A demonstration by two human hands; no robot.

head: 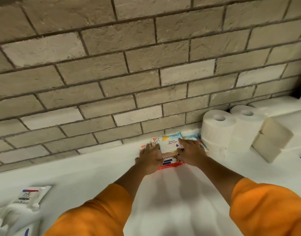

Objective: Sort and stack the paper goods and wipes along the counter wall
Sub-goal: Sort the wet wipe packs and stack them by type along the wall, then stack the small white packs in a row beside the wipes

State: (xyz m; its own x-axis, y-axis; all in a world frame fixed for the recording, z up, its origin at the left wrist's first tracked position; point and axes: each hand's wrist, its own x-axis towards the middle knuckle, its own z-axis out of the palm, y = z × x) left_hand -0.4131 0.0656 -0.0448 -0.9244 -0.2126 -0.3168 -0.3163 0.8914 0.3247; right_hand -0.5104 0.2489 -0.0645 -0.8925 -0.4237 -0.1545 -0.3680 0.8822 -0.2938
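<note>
A colourful wet-wipes pack (170, 144) lies on top of a stack of wipe packs against the brick wall. A red-edged pack (170, 165) sticks out at the stack's near side. My left hand (150, 158) rests on the left side of the top pack, fingers fairly straight. On the pack's right side my right hand (191, 151) presses down, fingers extended. Another blue-patterned pack (191, 137) shows behind my right hand. White toilet rolls (216, 132) stand stacked just right of the wipes.
Beige folded paper bundles (272, 138) sit right of the rolls, and more white rolls (272, 104) line the wall. At the lower left lie a white wipes pack (29, 197) and crumpled white packaging (8, 218). White counter (177, 201) stretches between my arms.
</note>
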